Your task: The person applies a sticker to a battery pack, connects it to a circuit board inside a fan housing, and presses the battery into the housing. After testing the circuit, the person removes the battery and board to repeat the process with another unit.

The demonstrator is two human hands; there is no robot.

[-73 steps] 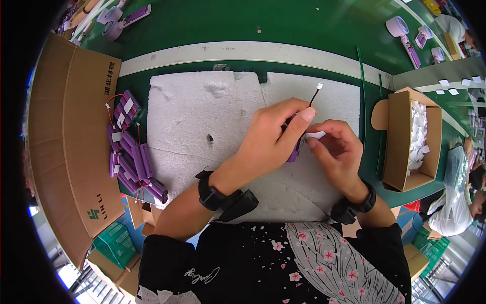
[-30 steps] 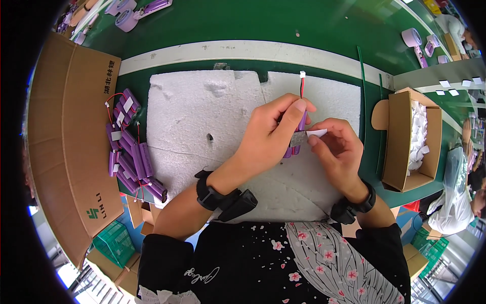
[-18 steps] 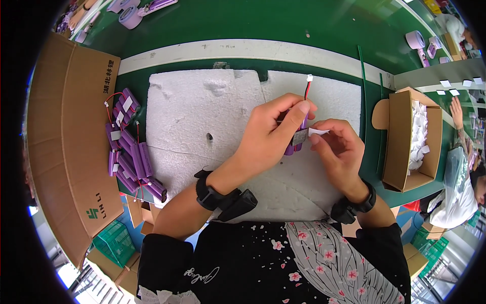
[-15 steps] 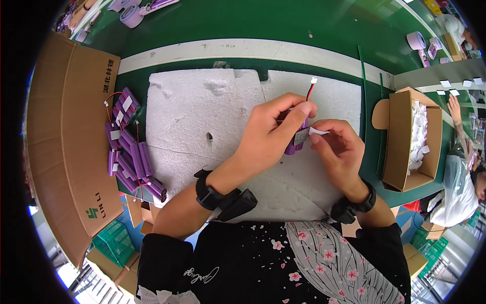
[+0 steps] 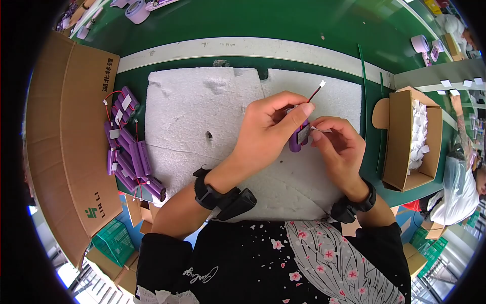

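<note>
My left hand [image 5: 268, 125] is closed round a purple battery pack [image 5: 295, 145] above a white foam board [image 5: 197, 109]. A dark-and-red wire lead rises from the pack past my fingers, ending in a small white connector [image 5: 323, 83]. On the pack's side facing right lies a greyish patch [image 5: 303, 135]. Close beside that patch, my right hand [image 5: 343, 147] pinches a thin white paper slip [image 5: 324, 130] between thumb and forefinger. The slip appears nearly edge-on, and whether it touches the pack is unclear. My left fingers hide the pack's upper part.
Several purple battery packs [image 5: 132, 154] with wires and white labels are heaped left of the foam, beside a large cardboard box [image 5: 76, 126]. An open carton [image 5: 430, 164] of white slips stands at right. Beyond a pale rail [image 5: 202, 49], purple-and-white items sit on a green surface.
The pack has turned in my left hand, and its connector has swung right. The white slip now shows narrower. Items on the far green surface have shifted slightly right.
</note>
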